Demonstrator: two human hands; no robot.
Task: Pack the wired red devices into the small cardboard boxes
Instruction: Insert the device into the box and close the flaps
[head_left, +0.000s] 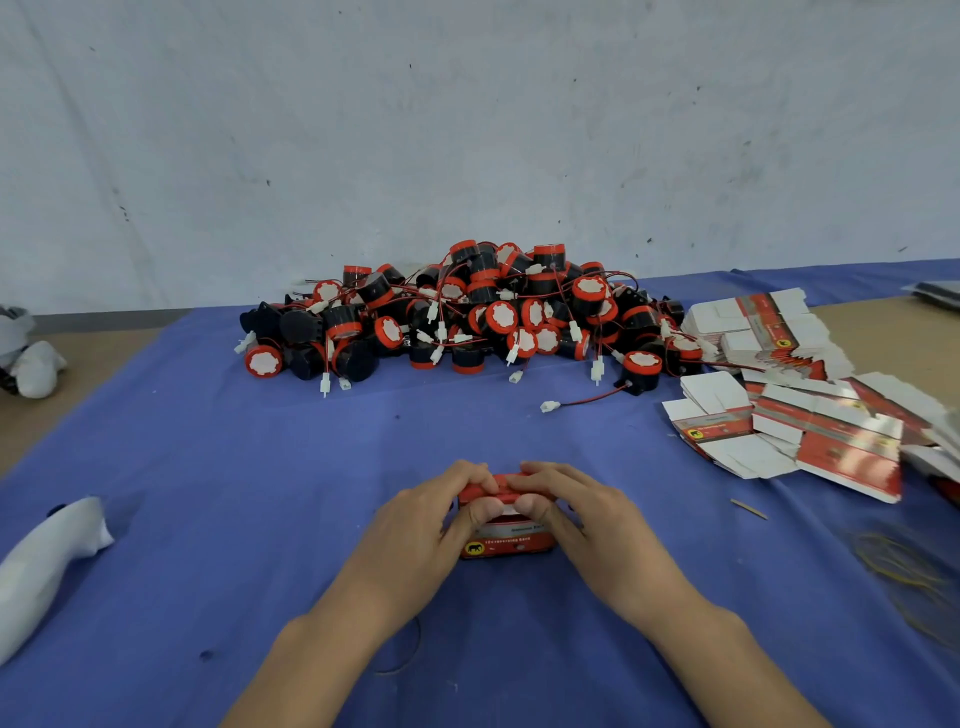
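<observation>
Both hands, left (441, 512) and right (563, 506), curl around box (506, 538) at cloth (260, 467) centre, thumbs pressing top flap. Box light, thin card, dents easily: hold by side walls. Devices (467, 312) piled behind, wires tangle; flat boxes (805, 415) right.

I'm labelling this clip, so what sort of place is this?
Likely a small hand-packing workshop: a heap of round red-and-black wired devices, stacks of flat red-and-white cardboard boxes, and a left hand and right hand gripping one small red cardboard box.
</observation>
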